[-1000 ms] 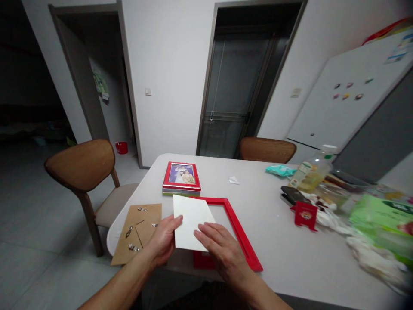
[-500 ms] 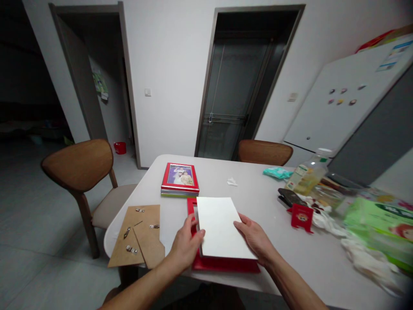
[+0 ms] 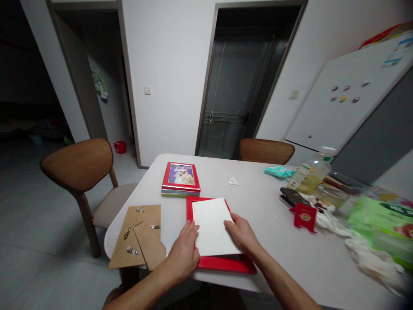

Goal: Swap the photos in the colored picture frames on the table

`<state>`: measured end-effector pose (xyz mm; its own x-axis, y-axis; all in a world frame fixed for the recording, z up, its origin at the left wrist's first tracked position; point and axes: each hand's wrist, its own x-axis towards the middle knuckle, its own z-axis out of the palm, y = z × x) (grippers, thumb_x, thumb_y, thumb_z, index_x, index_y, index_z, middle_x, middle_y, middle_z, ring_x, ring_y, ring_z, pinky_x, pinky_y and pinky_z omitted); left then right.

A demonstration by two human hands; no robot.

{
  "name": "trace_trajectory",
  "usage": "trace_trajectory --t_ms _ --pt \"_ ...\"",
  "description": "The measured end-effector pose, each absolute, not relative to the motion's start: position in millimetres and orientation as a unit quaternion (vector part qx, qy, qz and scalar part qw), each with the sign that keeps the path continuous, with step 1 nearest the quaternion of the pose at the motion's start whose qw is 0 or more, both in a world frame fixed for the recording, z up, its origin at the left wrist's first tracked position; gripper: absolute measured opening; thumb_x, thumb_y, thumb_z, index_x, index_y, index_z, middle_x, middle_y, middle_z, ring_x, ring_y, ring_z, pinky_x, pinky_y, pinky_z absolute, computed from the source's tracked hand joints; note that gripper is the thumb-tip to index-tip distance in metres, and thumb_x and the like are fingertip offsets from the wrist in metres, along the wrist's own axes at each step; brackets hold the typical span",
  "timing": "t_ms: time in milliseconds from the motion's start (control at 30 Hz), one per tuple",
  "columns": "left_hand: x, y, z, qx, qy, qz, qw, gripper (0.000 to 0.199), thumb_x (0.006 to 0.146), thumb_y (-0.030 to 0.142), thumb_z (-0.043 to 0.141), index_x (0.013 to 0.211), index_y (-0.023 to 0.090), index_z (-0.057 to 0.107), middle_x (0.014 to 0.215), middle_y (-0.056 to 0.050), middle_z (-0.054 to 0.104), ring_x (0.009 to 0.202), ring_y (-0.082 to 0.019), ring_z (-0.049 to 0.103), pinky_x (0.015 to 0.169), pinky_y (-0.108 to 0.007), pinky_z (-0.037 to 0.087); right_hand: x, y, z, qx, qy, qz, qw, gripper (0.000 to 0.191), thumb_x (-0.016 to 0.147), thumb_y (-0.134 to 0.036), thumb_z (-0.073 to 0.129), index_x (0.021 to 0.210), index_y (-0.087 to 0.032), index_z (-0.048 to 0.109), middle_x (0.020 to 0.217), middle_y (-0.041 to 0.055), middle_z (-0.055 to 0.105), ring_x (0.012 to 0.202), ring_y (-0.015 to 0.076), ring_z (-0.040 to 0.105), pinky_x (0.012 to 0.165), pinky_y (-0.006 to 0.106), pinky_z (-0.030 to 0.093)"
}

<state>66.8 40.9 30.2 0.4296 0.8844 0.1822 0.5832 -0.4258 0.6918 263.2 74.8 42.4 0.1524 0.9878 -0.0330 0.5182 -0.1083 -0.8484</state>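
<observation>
A blank white sheet of card [image 3: 215,228] lies over a red picture frame [image 3: 222,263] at the near edge of the table. The frame's red border shows along the front, the left and the top. At the sheet's right edge, my right hand [image 3: 244,236] grips it, thumb on top and fingers hidden beneath. My left hand [image 3: 184,250] rests along the left side of sheet and frame, fingers stretched out and touching the edge. Left of it lies a brown backing board [image 3: 121,241] with metal clips and a loose brown stand flap [image 3: 149,247].
Beyond the frame sits a stack of picture frames [image 3: 181,177], a red one with a photo on top. A paper scrap [image 3: 233,181] lies mid-table. A bottle [image 3: 311,172], black item [image 3: 293,196], red card piece [image 3: 305,217] and green tissue pack [image 3: 380,228] crowd the right.
The white sheet has shifted left and lies more squarely over the red frame. My left hand has flattened against the left edge; my right hand has moved left with the sheet.
</observation>
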Motion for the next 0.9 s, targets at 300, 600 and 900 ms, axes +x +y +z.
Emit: trace_trajectory --t_ms 300,600,900 --pt "61.6 45.6 26.0 0.806 0.439 0.278 0.282 0.058 0.060 0.003 0.041 0.117 0.012 0.044 0.127 -0.010 0.042 0.121 -0.024 0.028 0.101 -0.042 0.026 247.9 68.7 22.7 -0.744 -0.654 -0.012 0.140 0.047 0.077 -0.033 0.038 0.119 -0.012 0.041 0.122 0.0173 0.040 0.105 0.0293 0.039 0.080 0.043 0.033" --pt "0.1 22.0 56.5 0.830 0.467 0.252 0.173 0.057 0.071 0.021 0.049 0.125 0.020 0.032 0.134 -0.008 0.030 0.124 -0.023 0.022 0.102 -0.046 0.018 234.8 62.8 28.8 -0.705 -0.689 -0.015 0.169 0.046 0.079 -0.033 0.037 0.120 -0.012 0.039 0.128 0.0163 0.034 0.114 0.0279 0.033 0.087 0.045 0.029" --pt "-114.8 5.8 18.1 0.798 0.565 0.196 0.078 0.050 0.063 0.019 0.058 0.112 0.017 0.049 0.126 -0.014 0.043 0.115 -0.027 0.039 0.094 -0.041 0.033 110.2 30.5 58.4 -0.481 -0.841 0.105 0.225 0.037 0.077 -0.035 0.044 0.110 -0.020 0.047 0.102 0.0071 0.055 0.094 0.0208 0.046 0.082 0.036 0.035"
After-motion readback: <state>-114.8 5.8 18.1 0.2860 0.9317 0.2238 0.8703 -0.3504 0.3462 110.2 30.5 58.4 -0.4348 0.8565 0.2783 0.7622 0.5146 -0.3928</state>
